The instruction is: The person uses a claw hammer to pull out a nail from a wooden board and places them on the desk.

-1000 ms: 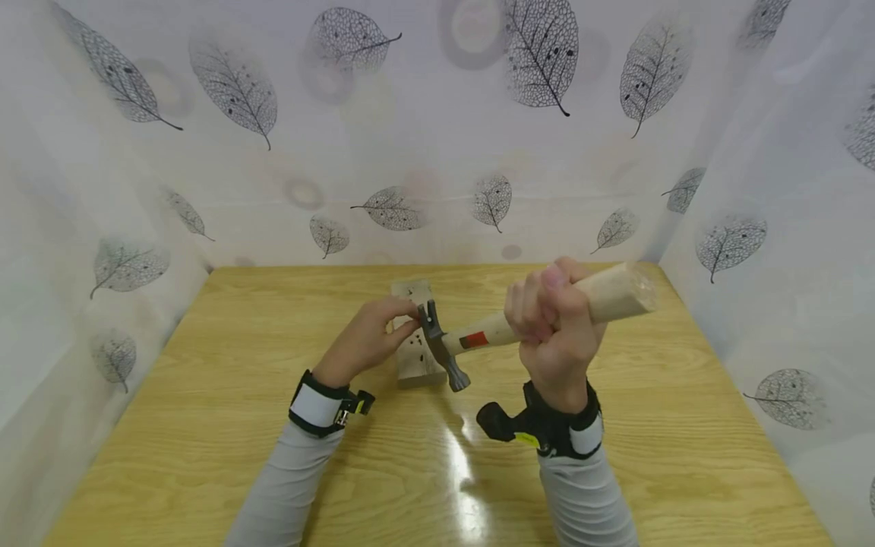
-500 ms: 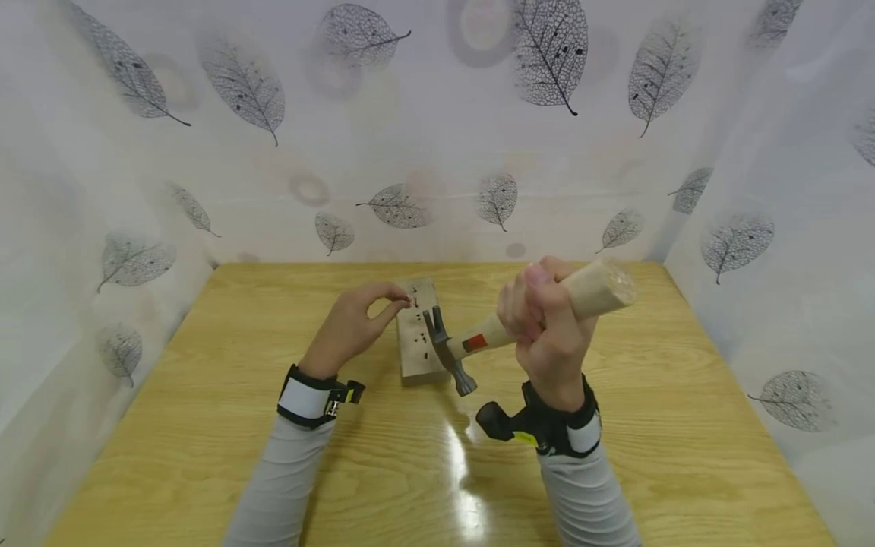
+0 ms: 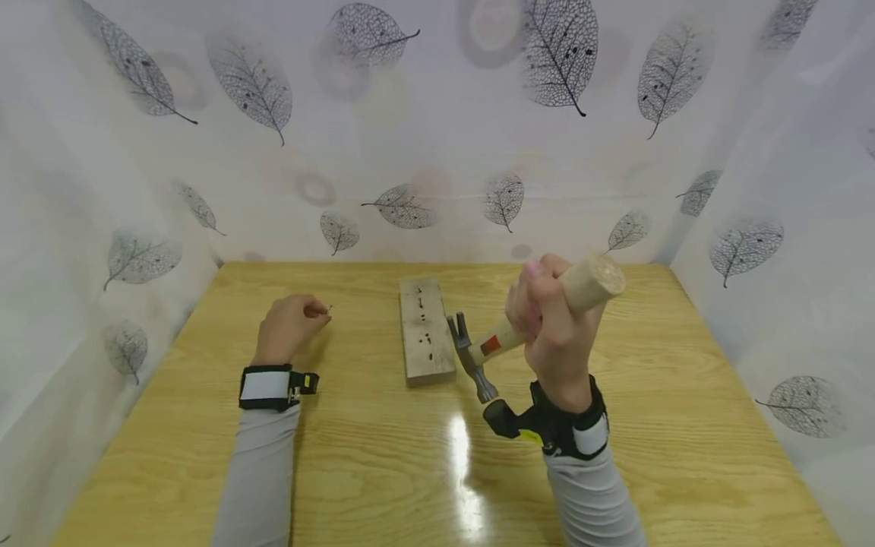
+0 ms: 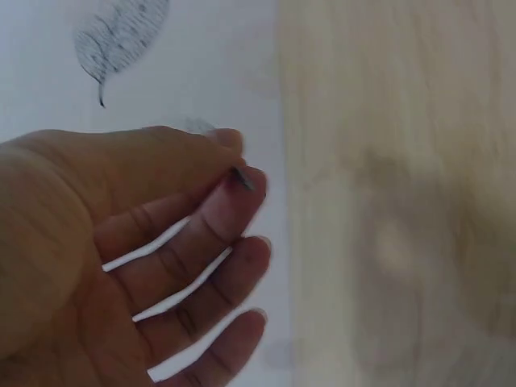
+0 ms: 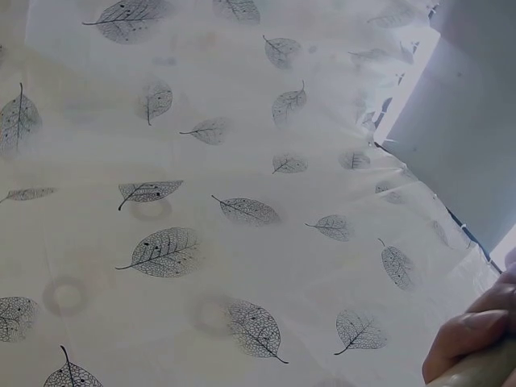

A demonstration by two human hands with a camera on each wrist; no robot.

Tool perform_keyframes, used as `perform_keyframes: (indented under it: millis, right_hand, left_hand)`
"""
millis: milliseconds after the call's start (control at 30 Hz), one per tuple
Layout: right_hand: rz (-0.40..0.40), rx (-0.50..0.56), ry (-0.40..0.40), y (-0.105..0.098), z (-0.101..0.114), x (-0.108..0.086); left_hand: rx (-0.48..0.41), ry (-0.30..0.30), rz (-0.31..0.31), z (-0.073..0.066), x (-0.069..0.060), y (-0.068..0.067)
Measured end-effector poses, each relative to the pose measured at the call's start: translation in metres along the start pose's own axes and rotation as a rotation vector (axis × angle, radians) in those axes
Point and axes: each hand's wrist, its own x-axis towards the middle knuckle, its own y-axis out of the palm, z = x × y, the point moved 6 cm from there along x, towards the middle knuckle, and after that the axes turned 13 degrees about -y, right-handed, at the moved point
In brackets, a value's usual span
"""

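Observation:
My left hand [image 3: 289, 328] is over the left part of the table, pinching a small nail [image 3: 331, 308] between thumb and fingertips. In the left wrist view, the dark nail [image 4: 244, 179] pokes out by the thumb tip, while the other fingers spread loosely. To its right lies a wooden block [image 3: 431, 357] dotted with several dark holes or marks. My right hand [image 3: 560, 327] grips the wooden handle of a claw hammer [image 3: 472, 355], whose metal head hangs just right of the block. Only fingers of the right hand [image 5: 472, 339] and a bit of handle show in the right wrist view.
A wood-grain table [image 3: 383, 456] carries the block. Pale curtains [image 3: 437, 137] with a leaf print enclose it at the back and both sides. Both wrists wear black camera straps [image 3: 268, 387].
My left hand has moved left, away from the block, with the nail pinched. The hammer in my right hand has shifted slightly right, off the block's edge.

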Motion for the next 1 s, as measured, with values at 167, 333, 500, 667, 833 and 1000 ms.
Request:
perform_keyframes:
  millis: [167, 333, 500, 667, 833, 1000]
  right_hand:
    - [0.001, -0.004, 0.025, -0.002, -0.002, 0.0]
    - [0.007, -0.008, 0.027, -0.002, -0.002, 0.0]
    - [0.003, -0.023, 0.022, -0.003, -0.001, 0.001]
    - [0.005, -0.024, 0.028, -0.003, -0.003, 0.0]
    - [0.016, -0.027, 0.029, -0.002, -0.005, -0.001]
    - [0.016, -0.04, 0.027, -0.001, -0.006, -0.001]
  left_hand:
    - [0.074, -0.214, 0.008, 0.025, 0.003, 0.001]
    - [0.108, -0.353, -0.035, 0.04, 0.006, 0.002]
    - [0.112, -0.41, -0.056, 0.047, 0.008, 0.003]
    - [0.113, -0.428, -0.078, 0.051, 0.008, 0.004]
    - [0.12, -0.421, -0.087, 0.051, 0.008, 0.003]
    - [0.125, -0.407, -0.081, 0.048, 0.005, 0.002]
